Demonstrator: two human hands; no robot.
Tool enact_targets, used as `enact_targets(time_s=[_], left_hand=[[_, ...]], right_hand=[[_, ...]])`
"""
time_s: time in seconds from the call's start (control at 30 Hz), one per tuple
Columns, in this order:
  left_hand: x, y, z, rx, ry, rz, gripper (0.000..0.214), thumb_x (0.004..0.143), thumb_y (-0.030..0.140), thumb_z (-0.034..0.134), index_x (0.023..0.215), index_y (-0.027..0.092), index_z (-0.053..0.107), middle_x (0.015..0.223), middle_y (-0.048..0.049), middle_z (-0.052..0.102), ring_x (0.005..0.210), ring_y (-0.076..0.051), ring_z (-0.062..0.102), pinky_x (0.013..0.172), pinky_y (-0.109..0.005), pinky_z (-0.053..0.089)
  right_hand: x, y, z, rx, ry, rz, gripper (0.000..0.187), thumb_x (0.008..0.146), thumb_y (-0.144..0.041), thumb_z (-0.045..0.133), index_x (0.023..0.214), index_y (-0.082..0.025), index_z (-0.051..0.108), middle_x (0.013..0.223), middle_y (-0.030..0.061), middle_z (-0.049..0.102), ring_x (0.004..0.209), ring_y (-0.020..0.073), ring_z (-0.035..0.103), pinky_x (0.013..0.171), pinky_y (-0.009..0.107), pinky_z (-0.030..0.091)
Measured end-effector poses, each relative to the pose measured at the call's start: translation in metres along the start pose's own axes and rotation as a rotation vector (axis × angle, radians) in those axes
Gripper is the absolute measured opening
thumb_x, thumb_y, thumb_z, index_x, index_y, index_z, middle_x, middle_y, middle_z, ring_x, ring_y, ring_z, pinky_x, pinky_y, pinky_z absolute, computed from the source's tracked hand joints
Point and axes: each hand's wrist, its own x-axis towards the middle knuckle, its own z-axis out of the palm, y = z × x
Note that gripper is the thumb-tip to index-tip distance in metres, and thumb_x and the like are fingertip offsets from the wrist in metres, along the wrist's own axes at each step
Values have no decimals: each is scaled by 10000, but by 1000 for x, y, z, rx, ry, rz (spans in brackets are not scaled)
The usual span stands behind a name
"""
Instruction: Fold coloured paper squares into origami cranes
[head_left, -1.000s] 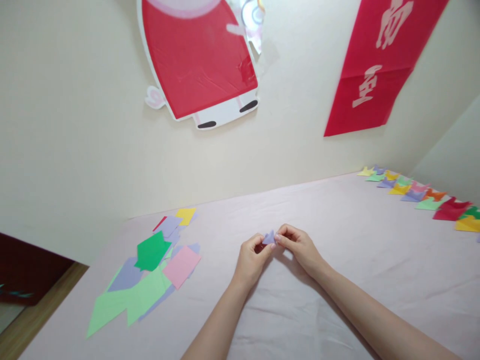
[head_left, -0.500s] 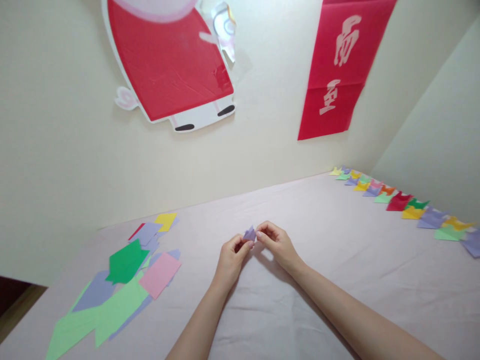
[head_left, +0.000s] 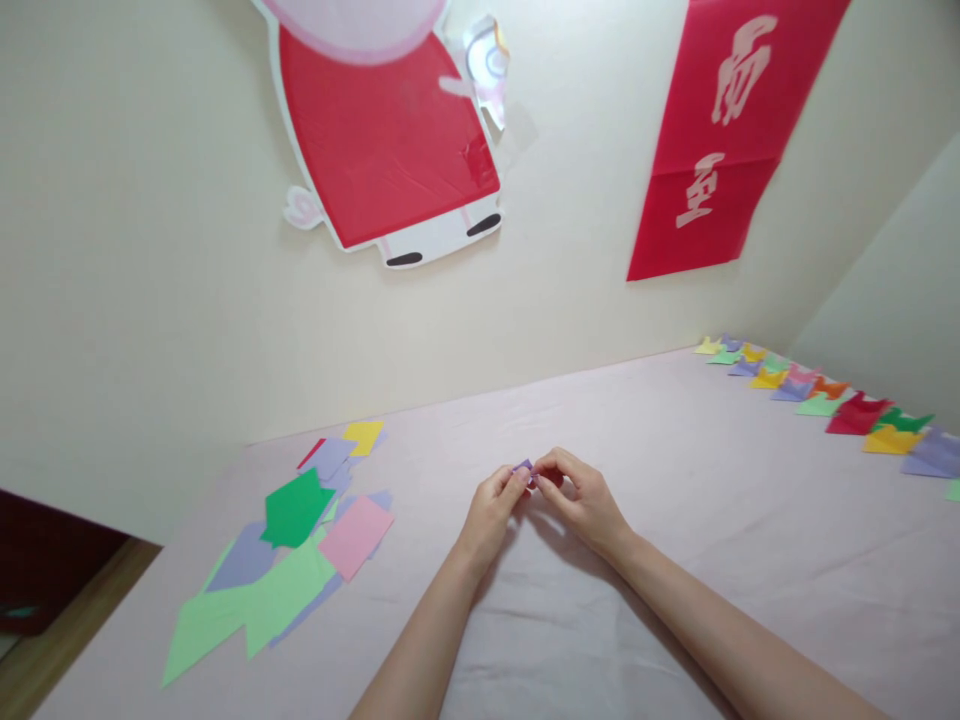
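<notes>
A small folded piece of purple paper (head_left: 523, 466) is held up between my two hands, above the cloth-covered surface (head_left: 480, 420). My left hand (head_left: 496, 508) pinches it from the left, thumb on the near side. From the right, the thumb and forefinger of my right hand (head_left: 579, 494) close on its right edge. Most of the paper is hidden behind my fingers, so its exact shape does not show.
On the left lie loose coloured sheets, among them green (head_left: 298, 508), pink (head_left: 356, 537) and light green paper (head_left: 289, 595). Several folded paper pieces (head_left: 859, 412) line the right edge. The wall behind carries a red cartoon cutout (head_left: 382, 140) and a red banner (head_left: 712, 160).
The view has swung left, so everything sits further right. My right fingers have closed in on the purple paper, and less of it shows than before.
</notes>
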Motion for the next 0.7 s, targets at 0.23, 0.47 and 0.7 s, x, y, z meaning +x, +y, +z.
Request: enact_targets(time_s=[0.23, 0.47, 0.7], left_hand=[[1, -1, -2, -2, -58, -33, 253, 767, 368, 622, 883, 145, 647, 780, -16, 606, 764, -162, 530, 726, -259, 398], [2, -7, -1, 78, -77, 2, 197, 719, 224, 561, 886, 148, 633, 835, -24, 624, 801, -170, 530, 744, -267, 399], [0, -5, 3, 197, 4, 40, 311, 867, 447, 497, 728, 173, 546, 686, 15, 492, 687, -142, 452, 653, -253, 351]], right_hand=[[0, 2, -2, -24, 8, 3, 118, 908, -218, 538, 880, -199, 652, 785, 19, 625, 709, 157, 574, 673, 272, 452], [2, 2, -1, -154, -22, 26, 104, 896, -258, 580, 834, -213, 651, 773, 23, 614, 733, 179, 563, 679, 291, 441], [10, 4, -8, -250, -62, 6, 137, 899, -235, 526, 801, -213, 620, 745, 17, 607, 704, 175, 568, 663, 289, 444]])
